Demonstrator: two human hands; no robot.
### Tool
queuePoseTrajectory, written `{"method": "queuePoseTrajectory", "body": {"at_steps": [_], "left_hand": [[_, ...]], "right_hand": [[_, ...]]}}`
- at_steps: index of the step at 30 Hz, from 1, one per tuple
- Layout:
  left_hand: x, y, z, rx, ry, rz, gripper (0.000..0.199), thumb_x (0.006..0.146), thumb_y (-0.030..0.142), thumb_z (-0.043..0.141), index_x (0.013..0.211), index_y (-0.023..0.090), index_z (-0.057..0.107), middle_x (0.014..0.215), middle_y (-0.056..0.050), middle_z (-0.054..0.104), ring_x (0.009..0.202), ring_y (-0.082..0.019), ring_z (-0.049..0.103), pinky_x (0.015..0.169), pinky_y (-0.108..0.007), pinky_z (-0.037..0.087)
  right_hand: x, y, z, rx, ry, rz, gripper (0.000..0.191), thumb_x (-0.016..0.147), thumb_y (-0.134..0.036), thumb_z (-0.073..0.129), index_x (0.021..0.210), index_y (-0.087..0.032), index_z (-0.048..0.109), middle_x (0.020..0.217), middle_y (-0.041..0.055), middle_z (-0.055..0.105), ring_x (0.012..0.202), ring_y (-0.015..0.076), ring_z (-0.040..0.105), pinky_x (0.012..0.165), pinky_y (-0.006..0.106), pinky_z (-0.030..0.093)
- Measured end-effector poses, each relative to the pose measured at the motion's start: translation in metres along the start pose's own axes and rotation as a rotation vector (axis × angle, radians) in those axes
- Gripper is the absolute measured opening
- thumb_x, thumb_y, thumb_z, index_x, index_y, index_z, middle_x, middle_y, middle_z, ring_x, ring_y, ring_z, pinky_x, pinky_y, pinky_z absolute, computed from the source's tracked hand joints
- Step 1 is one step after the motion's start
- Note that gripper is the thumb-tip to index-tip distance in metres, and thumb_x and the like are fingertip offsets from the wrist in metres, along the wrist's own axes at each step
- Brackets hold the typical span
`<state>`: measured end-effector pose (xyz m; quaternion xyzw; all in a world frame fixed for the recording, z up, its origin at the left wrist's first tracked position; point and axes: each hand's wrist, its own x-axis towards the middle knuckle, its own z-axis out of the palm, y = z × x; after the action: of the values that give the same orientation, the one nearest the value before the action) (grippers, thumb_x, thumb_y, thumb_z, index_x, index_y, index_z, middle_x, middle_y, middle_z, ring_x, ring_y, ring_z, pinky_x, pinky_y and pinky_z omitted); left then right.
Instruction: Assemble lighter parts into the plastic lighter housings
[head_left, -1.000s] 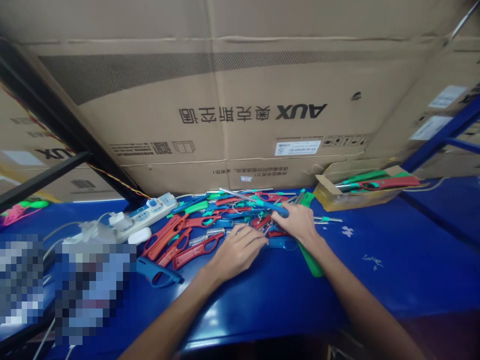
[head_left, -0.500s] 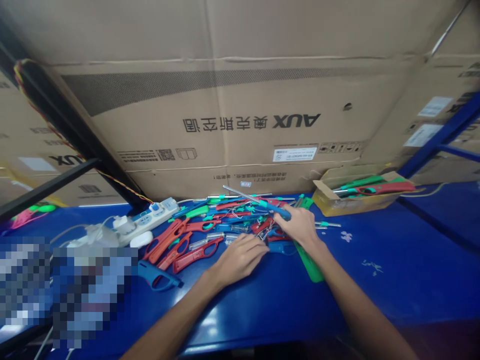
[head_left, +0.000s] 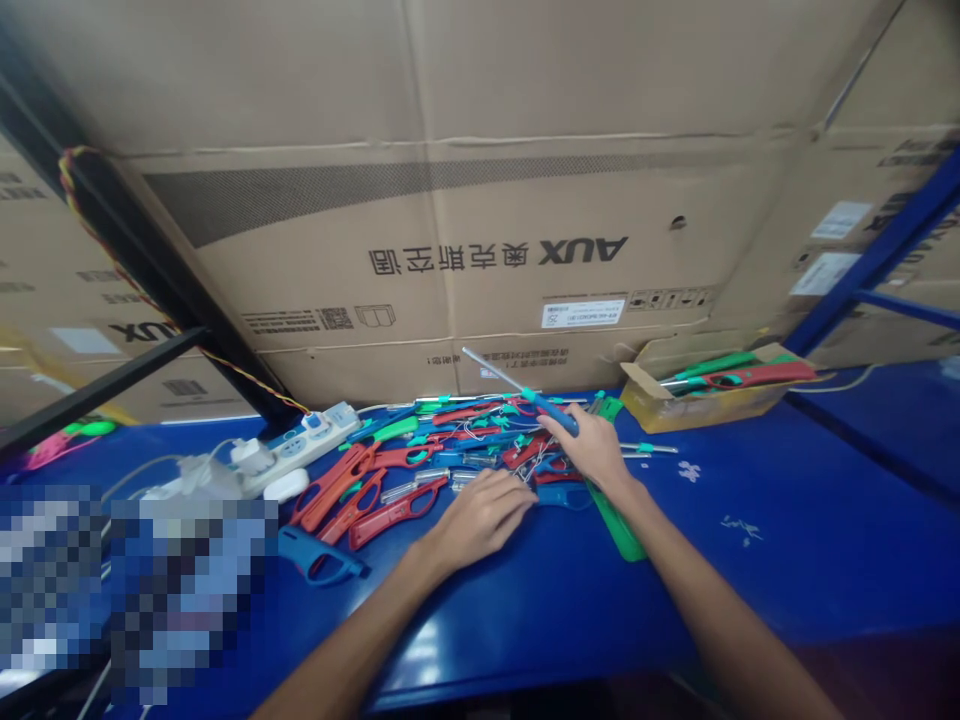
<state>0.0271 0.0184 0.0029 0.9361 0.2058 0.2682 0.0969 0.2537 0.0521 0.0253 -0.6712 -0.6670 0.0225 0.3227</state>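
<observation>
My right hand [head_left: 589, 445] is closed round the handle of a blue lighter [head_left: 555, 410], whose metal rod points up and to the left. Lower and to the left, my left hand [head_left: 487, 515] rests at the near edge of the pile with its fingers curled together; what lies under the fingertips is hidden. Around both hands are red lighter shells [head_left: 397, 510], metal tubes and thin wires. A blue shell [head_left: 322, 560] lies at the pile's left front. Beneath my right forearm a green piece [head_left: 619, 525] sticks out.
An open carton [head_left: 705, 405] with red and green lighters stands at the right back. A white power strip [head_left: 322, 435] with plugs lies at the left. Large cardboard boxes [head_left: 487, 200] rise behind the blue table [head_left: 540, 640].
The blue lighter in my right hand is tilted more steeply, its rod tip higher. My left hand has hardly moved. The camera view has shifted slightly.
</observation>
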Motion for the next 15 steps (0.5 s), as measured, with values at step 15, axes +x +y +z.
{"method": "queuePoseTrajectory", "body": {"at_steps": [15], "left_hand": [[-0.001,-0.009,0.001,0.035,0.090,-0.097,0.021,0.104,0.023,0.045,0.107,0.019,0.065,0.103,-0.004,0.072,0.096,-0.018,0.061,0.095,-0.037,0.037]], "right_hand": [[0.023,0.055,-0.066,0.424,0.451,0.010,0.044,0.073,-0.061,0.070,0.087,-0.021,0.059,0.079,0.0019,0.064,0.068,0.0188,0.060,0.064,0.034,0.049]]}}
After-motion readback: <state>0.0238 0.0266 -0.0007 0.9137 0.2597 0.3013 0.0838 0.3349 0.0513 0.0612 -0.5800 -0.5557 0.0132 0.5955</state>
